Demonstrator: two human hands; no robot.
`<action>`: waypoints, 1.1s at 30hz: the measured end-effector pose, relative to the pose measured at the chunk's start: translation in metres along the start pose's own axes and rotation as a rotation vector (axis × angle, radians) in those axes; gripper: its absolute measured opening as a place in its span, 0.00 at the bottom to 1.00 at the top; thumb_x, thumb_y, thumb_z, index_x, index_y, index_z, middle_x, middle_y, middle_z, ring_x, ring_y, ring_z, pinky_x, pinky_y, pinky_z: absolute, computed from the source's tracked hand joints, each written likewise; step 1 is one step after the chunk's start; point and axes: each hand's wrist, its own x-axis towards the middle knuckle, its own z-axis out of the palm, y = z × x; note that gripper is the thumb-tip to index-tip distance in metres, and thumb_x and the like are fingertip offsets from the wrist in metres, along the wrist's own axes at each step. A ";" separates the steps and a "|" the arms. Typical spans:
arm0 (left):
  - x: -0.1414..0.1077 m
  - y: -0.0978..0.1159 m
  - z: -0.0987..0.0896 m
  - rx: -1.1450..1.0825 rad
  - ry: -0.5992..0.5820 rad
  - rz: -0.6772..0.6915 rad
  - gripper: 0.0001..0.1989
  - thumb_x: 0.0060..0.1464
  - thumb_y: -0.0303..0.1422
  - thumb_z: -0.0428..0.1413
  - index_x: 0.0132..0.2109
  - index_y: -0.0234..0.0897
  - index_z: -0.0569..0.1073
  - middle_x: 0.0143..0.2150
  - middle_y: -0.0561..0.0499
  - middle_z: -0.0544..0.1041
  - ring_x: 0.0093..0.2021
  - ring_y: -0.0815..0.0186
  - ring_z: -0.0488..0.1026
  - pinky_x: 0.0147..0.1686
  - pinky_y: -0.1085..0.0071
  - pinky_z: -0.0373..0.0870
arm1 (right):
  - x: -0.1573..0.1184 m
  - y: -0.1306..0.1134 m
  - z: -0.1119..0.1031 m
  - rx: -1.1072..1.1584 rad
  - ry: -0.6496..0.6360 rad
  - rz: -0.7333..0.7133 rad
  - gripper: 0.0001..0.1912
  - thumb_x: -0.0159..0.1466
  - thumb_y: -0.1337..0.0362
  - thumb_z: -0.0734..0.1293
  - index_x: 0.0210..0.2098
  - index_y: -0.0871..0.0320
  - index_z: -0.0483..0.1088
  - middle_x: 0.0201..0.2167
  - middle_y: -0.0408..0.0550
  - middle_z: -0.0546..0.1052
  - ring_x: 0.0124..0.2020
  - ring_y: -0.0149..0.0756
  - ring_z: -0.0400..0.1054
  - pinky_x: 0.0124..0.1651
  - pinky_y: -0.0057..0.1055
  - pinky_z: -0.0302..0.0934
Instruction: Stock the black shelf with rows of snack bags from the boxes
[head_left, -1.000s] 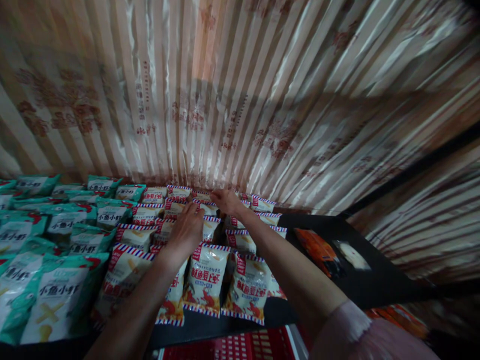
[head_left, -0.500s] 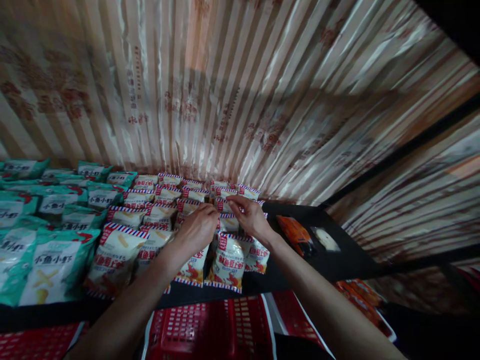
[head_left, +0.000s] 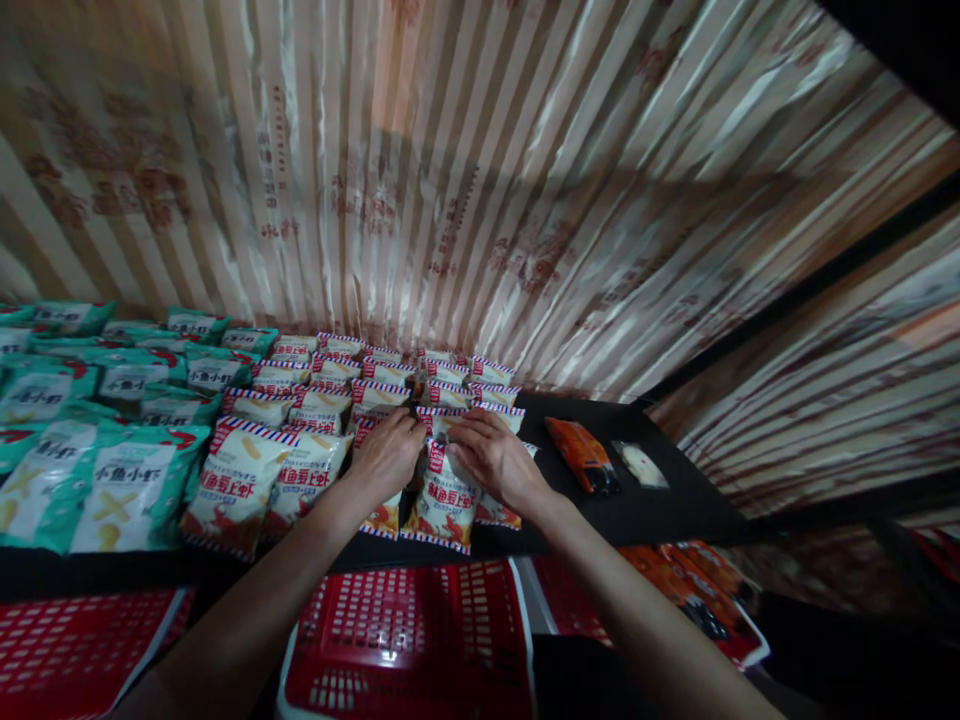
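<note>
My left hand (head_left: 388,452) is curled with its fingertips at the left edge of a white snack bag (head_left: 439,421), just behind the front row. My right hand (head_left: 495,458) bends its fingers over the same bag's right side; the fingertips are partly hidden. Directly below, between both wrists, a front snack bag (head_left: 442,505) with red lettering and a striped edge stands tilted back. More white bags (head_left: 236,485) stand in rows around and behind my hands.
Teal snack bags (head_left: 131,490) fill the left of the black shelf (head_left: 667,450). An orange packet (head_left: 581,455) and a small clear packet (head_left: 640,465) lie to the right. Below are red baskets (head_left: 409,640), the right one holding orange packets (head_left: 697,590). A striped curtain (head_left: 450,200) hangs behind.
Both hands have come closer to the front row, the right one from a bag farther back. The view has shifted slightly, showing more of the red baskets.
</note>
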 end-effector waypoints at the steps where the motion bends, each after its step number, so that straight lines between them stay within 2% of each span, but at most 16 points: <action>1: -0.001 0.000 0.001 0.004 0.004 -0.004 0.14 0.55 0.21 0.42 0.43 0.31 0.70 0.42 0.41 0.74 0.52 0.60 0.63 0.54 0.62 0.60 | 0.000 -0.001 0.001 -0.006 -0.014 -0.004 0.12 0.64 0.64 0.60 0.44 0.59 0.71 0.41 0.53 0.76 0.50 0.40 0.64 0.51 0.41 0.61; 6: -0.006 0.002 0.004 0.005 0.019 -0.027 0.14 0.55 0.21 0.42 0.41 0.31 0.70 0.40 0.42 0.73 0.50 0.61 0.64 0.53 0.64 0.60 | 0.001 -0.003 0.010 0.008 -0.043 0.011 0.10 0.63 0.66 0.61 0.41 0.60 0.72 0.37 0.52 0.77 0.46 0.38 0.66 0.48 0.36 0.62; 13: -0.004 0.002 0.006 0.039 -0.012 -0.084 0.13 0.56 0.23 0.43 0.40 0.35 0.71 0.38 0.45 0.71 0.44 0.61 0.65 0.46 0.65 0.65 | 0.002 -0.003 0.018 -0.019 0.053 0.040 0.10 0.62 0.72 0.60 0.33 0.60 0.73 0.30 0.51 0.75 0.37 0.38 0.65 0.41 0.34 0.63; 19: -0.002 0.000 0.006 0.069 -0.003 -0.072 0.13 0.58 0.25 0.42 0.40 0.34 0.71 0.37 0.45 0.72 0.44 0.62 0.66 0.46 0.66 0.65 | 0.006 -0.010 0.028 -0.103 0.103 0.058 0.10 0.63 0.72 0.58 0.34 0.58 0.71 0.32 0.50 0.73 0.38 0.40 0.63 0.42 0.34 0.62; 27: -0.006 -0.007 0.006 -0.034 0.051 -0.121 0.19 0.53 0.22 0.43 0.51 0.31 0.67 0.43 0.43 0.73 0.48 0.61 0.67 0.47 0.65 0.65 | 0.011 -0.023 0.043 -0.126 0.187 0.157 0.10 0.63 0.70 0.58 0.36 0.58 0.70 0.32 0.50 0.72 0.39 0.41 0.61 0.43 0.34 0.60; 33: -0.002 -0.003 0.000 -0.040 0.049 -0.125 0.15 0.56 0.30 0.44 0.47 0.35 0.70 0.41 0.45 0.74 0.45 0.60 0.68 0.47 0.63 0.64 | 0.012 -0.026 0.044 -0.111 0.188 0.155 0.09 0.63 0.70 0.58 0.35 0.58 0.70 0.33 0.51 0.72 0.40 0.41 0.61 0.43 0.34 0.60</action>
